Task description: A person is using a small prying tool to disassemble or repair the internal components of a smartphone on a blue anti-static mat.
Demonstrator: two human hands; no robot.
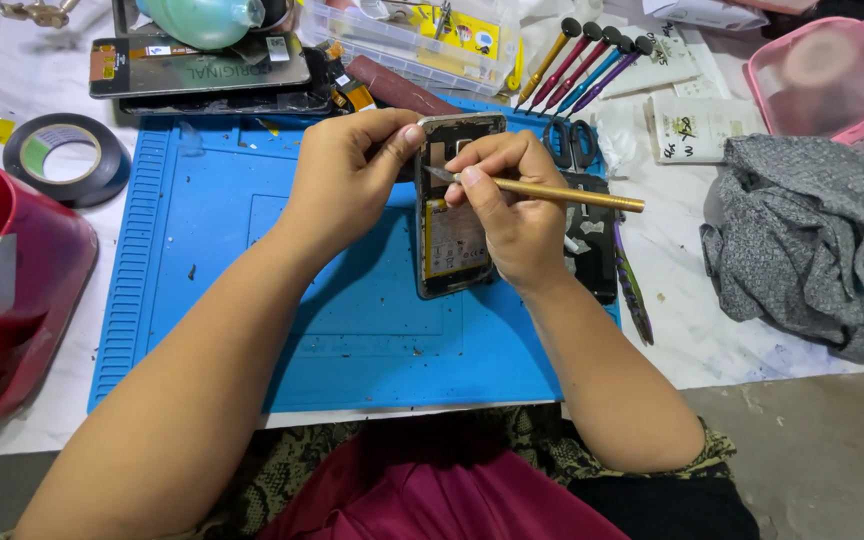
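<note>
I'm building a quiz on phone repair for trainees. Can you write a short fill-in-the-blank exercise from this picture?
1. The right hand holds a thin ____-coloured tool over the opened phone.
2. The left hand steadies the phone at its ____ end.
3. The phone lies on a ____ work mat.
4. The roll of black tape lies to the mat's ____.

Missing words: gold; top; blue; left

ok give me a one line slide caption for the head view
Left hand steadies an opened smartphone on a blue repair mat while the right hand works a gold-handled tool inside.
</note>
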